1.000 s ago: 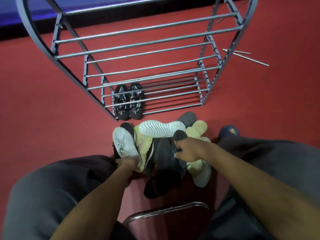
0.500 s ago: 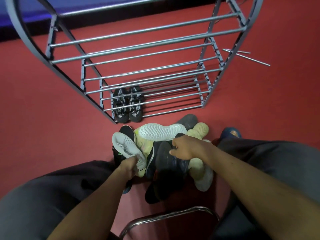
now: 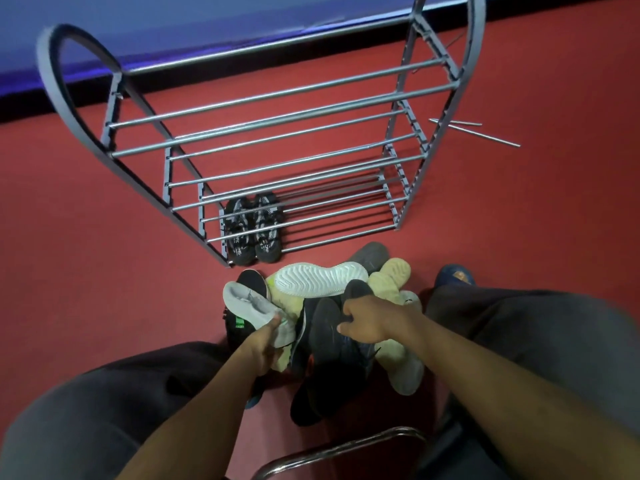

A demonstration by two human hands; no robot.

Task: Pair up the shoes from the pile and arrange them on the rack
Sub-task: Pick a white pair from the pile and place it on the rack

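A pile of shoes lies on the red floor between my knees. My left hand (image 3: 265, 344) grips the heel of a white sneaker (image 3: 247, 308) at the pile's left side. My right hand (image 3: 369, 322) holds a black shoe (image 3: 327, 329) in the pile's middle, fingers curled over its edge. A white-soled shoe (image 3: 320, 280) lies sole up across the top, with beige shoes (image 3: 389, 278) to the right. The grey metal rack (image 3: 277, 133) stands behind the pile. One black pair (image 3: 252, 230) sits on its bottom shelf at the left.
Two loose metal rods (image 3: 474, 131) lie on the floor right of the rack. A chrome chair tube (image 3: 346, 448) curves below the pile. My dark trouser legs flank the pile, and a blue slipper (image 3: 453, 275) shows at the right.
The view has tilted up, showing more of the rack. My left hand has lifted the white sneaker's heel slightly. My right hand has shifted a little on the black shoe.
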